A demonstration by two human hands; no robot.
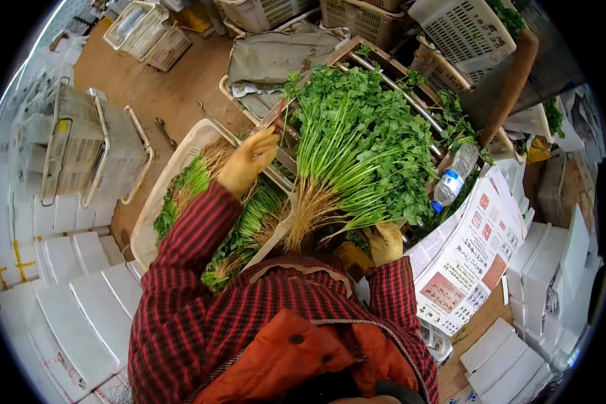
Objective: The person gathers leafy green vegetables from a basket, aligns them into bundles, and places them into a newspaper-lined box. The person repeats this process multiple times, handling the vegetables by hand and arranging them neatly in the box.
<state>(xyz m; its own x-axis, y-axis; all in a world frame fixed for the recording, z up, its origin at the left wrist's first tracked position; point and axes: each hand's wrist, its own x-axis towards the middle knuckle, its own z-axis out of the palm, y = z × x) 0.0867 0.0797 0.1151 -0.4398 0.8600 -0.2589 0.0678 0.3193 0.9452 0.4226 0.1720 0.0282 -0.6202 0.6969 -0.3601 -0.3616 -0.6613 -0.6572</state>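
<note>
My left hand (pixel 252 159), in a pale yellow glove, is raised over the rim of a crate. Its fingertips are close to a thin red strip (pixel 279 118); whether they grip it is unclear. A large heap of leafy green herbs (pixel 353 146), apparently coriander or celery, lies on a metal-railed stand (pixel 394 83), its brown roots (pixel 308 207) toward me. My right hand (pixel 384 245), gloved too, is at the lower stems, its fingers partly hidden beneath leaves. Below my left forearm, a white plastic crate (pixel 144 222) holds several bunches of rooted greens (pixel 255 214).
A plastic bottle (pixel 454 177) and printed paper sheets (pixel 472 252) lie to the right. A wooden handle (pixel 510 86) rises beyond them. Slotted crates (pixel 96 144) stand at left, with white foam boxes (pixel 76 323) below. Grey cloth (pixel 278 55) covers something behind the stand.
</note>
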